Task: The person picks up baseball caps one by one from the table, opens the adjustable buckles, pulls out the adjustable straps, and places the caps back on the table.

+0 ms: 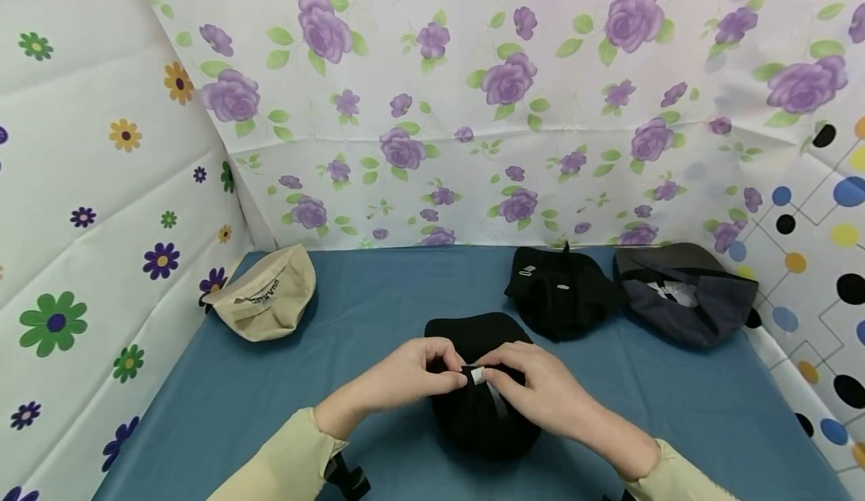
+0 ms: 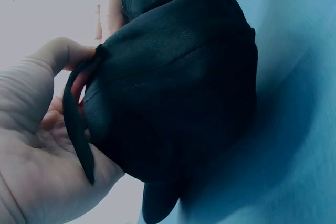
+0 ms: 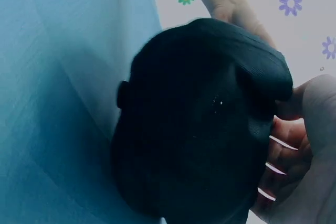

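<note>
A black cap (image 1: 481, 430) is held near the front middle of the table, its brim pointing away and a small white label (image 1: 478, 375) showing at the opening. My left hand (image 1: 408, 373) pinches the cap's edge between thumb and fingers, just left of the label. On the label's other side, my right hand (image 1: 541, 388) pinches the same edge. In the left wrist view a narrow black strap (image 2: 76, 124) hangs down by the left palm. The right wrist view has the right thumb (image 3: 294, 103) over the rim, with the other fingers behind it.
On the blue table (image 1: 399, 283) a beige cap (image 1: 270, 298) lies at the back left. Another black cap (image 1: 561, 298) with small metal pieces lies at the back right, next to a dark grey cap (image 1: 689, 298). Patterned sheets (image 1: 432, 110) enclose the back and sides.
</note>
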`<state>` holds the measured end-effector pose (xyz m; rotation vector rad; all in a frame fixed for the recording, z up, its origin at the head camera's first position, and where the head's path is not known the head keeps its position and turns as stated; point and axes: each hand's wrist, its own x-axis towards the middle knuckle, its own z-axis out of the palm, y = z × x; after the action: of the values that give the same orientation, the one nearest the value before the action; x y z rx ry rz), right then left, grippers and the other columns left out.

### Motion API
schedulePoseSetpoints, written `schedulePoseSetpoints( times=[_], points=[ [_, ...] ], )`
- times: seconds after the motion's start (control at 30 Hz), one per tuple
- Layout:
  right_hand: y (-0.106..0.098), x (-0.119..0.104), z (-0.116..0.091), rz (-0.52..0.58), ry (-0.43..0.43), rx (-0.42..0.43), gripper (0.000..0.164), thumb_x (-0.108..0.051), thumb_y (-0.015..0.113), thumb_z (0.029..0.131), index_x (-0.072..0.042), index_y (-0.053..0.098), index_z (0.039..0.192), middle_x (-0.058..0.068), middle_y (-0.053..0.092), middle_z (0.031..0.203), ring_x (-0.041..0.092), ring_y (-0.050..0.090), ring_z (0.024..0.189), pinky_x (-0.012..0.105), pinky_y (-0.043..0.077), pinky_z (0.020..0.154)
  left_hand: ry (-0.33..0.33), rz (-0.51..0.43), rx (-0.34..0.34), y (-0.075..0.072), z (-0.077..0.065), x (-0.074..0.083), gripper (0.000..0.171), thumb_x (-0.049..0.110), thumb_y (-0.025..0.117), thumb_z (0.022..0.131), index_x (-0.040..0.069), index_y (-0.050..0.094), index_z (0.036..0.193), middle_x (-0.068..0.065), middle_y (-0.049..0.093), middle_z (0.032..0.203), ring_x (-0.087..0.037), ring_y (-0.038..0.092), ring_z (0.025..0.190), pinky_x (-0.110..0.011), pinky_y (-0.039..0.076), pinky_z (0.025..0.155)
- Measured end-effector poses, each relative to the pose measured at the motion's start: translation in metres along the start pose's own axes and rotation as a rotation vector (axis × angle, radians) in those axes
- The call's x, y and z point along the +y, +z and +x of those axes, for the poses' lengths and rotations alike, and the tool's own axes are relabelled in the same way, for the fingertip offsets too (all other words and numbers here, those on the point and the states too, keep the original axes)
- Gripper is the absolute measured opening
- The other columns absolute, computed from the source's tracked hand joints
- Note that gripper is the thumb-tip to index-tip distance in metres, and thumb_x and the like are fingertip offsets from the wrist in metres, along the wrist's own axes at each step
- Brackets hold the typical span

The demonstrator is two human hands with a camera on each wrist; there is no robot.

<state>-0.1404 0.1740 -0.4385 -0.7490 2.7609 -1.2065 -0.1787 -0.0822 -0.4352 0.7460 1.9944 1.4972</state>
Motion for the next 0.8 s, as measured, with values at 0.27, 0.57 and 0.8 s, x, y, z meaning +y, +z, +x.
schedulePoseSetpoints(
  times=[0.27, 0.57, 0.8],
  points=[
    [0.0068, 0.0031, -0.0019, -0.011, -0.045, 0.003, 0.033, -0.044, 0.049, 0.108, -0.033, 0.069, 0.133, -0.024, 0.064, 0.124, 0.002, 0.058, 0.116, 0.039, 0.052, 0.096, 0.005, -0.094, 0.042, 0.0005, 0.0013, -0.0025, 0.011, 0.019, 0.072, 0.098, 0.008, 0.069, 0.099, -0.008, 0.067, 0.105, -0.018, 0.062, 0.086, -0.027, 0.048, 0.073],
    [0.0056, -0.0012, -0.0005, -0.084, -0.032, -0.05, 0.037, -0.047, 0.048, 0.109, -0.029, 0.07, 0.133, -0.02, 0.064, 0.129, 0.004, 0.058, 0.119, 0.041, 0.048, 0.102, 0.011, -0.044, 0.047, 0.0038, 0.0023, -0.0001, 0.011, 0.018, 0.072, 0.098, 0.008, 0.071, 0.1, -0.004, 0.069, 0.1, -0.015, 0.059, 0.082, -0.026, 0.047, 0.07],
    [0.0075, -0.0029, -0.0005, -0.166, -0.002, -0.083, 0.033, -0.033, 0.05, 0.109, -0.023, 0.071, 0.133, -0.013, 0.068, 0.128, 0.007, 0.061, 0.115, 0.042, 0.05, 0.099, 0.004, 0.055, 0.044, 0.0061, 0.0032, 0.0003, 0.007, 0.021, 0.074, 0.097, 0.014, 0.074, 0.097, 0.001, 0.072, 0.096, -0.012, 0.057, 0.079, -0.025, 0.044, 0.069]
  ],
)
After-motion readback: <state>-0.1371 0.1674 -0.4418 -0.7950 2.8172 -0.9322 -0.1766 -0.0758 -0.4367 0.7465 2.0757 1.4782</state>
